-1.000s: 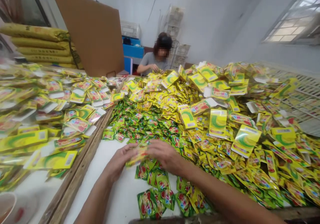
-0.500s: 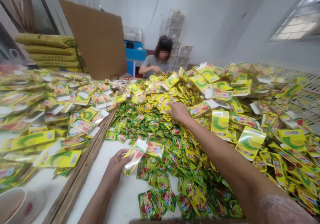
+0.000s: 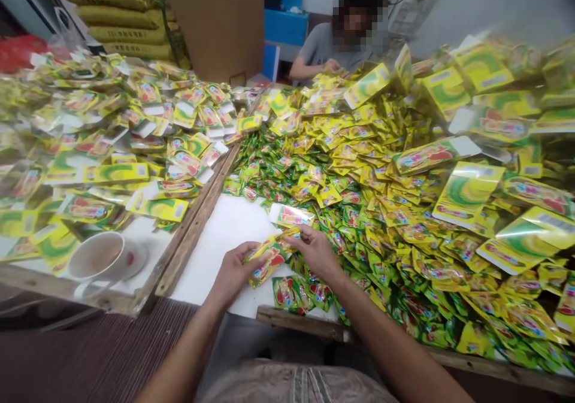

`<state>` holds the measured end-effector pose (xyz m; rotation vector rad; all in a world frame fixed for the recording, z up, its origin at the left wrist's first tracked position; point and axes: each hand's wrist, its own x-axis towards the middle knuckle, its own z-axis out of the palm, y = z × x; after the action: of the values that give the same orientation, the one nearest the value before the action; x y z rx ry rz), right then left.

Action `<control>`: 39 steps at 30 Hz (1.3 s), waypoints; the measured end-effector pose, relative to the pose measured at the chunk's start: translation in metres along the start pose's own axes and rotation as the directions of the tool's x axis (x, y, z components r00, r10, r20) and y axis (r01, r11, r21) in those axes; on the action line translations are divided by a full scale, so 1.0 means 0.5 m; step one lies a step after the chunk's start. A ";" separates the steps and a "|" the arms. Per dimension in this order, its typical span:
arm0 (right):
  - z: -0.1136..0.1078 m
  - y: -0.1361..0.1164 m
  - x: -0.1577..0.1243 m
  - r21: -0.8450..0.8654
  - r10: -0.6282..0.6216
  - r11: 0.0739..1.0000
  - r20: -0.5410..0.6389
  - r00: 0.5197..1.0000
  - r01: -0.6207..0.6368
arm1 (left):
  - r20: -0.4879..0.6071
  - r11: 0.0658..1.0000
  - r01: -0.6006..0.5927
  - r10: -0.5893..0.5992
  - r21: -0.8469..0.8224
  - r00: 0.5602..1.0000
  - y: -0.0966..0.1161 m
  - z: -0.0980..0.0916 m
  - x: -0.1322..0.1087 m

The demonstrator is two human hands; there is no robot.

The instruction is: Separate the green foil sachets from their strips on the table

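My left hand (image 3: 236, 271) is closed around a small yellow carton (image 3: 268, 263) printed with red fruit, tilted up to the right over the white tabletop (image 3: 238, 220). At the carton's upper end, my right hand (image 3: 317, 253) pinches a yellow sachet (image 3: 291, 234), mostly covered by the fingers. How far the sachet is inside the carton cannot be made out. Just behind both hands lies another carton (image 3: 291, 215) with a white flap. Green sachets (image 3: 287, 292) rest on the table below my right hand.
Yellow sachets (image 3: 359, 142) and cartons (image 3: 469, 193) are heaped at the right. More cartons (image 3: 117, 172) cover the left table, beyond a wooden rail (image 3: 197, 229). A full cup (image 3: 101, 259) stands near that table's front edge. A co-worker (image 3: 321, 47) sits across, behind the heap.
My right hand has come back from the yellow sachet heap to the carton in my left hand. The view has tipped downward, bringing the cup and the table's front edge into full sight.
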<state>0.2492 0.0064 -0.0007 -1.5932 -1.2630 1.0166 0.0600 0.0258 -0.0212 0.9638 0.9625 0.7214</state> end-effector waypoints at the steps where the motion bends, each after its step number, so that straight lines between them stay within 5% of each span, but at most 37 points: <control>1: 0.001 0.007 -0.003 -0.044 0.008 0.999 0.013 1.000 -0.008 | 0.000 1.000 0.009 -0.009 -0.010 1.000 -0.003 0.001 -0.003; 7: -0.005 0.009 -0.002 -0.221 -0.043 0.974 0.039 0.998 0.050 | 0.021 0.999 0.027 -0.027 -0.029 0.999 -0.010 0.002 -0.012; 10: 0.001 0.003 0.000 -0.173 -0.062 0.982 0.092 0.994 0.077 | 0.038 0.993 0.089 -0.087 -0.083 0.996 -0.006 -0.002 -0.015; 14: -0.003 0.003 -0.003 -0.267 -0.145 0.952 0.036 0.989 0.149 | 0.001 0.974 0.144 -0.146 -0.178 0.989 0.004 -0.027 -0.023; 19: 0.009 0.001 -0.016 -0.763 -0.254 0.531 0.272 0.928 0.369 | -0.099 0.979 0.094 -0.112 -0.180 0.989 0.009 -0.060 -0.030; 22: 0.021 0.000 -0.015 -0.804 -0.251 0.433 0.327 0.911 0.408 | -0.152 0.985 0.072 -0.097 -0.160 0.984 0.009 -0.066 -0.030; 28: 0.023 0.025 -0.001 -0.712 -0.298 0.590 0.247 0.922 0.381 | -0.189 0.988 0.087 -0.110 -0.125 0.976 0.014 -0.065 -0.029; 33: 0.035 0.022 -0.002 -0.490 -0.115 0.861 0.071 0.991 0.135 | -0.215 0.993 0.061 -0.082 -0.103 0.973 0.019 -0.076 -0.035; 39: 0.054 0.005 0.001 -0.434 -0.145 0.881 0.130 0.981 0.188 | -0.228 0.989 0.057 -0.087 -0.133 0.970 0.030 -0.092 -0.051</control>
<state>0.2246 0.0099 -0.0119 -1.7475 -1.7625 0.7303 0.0064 0.0260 -0.0100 0.7402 1.1372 0.8366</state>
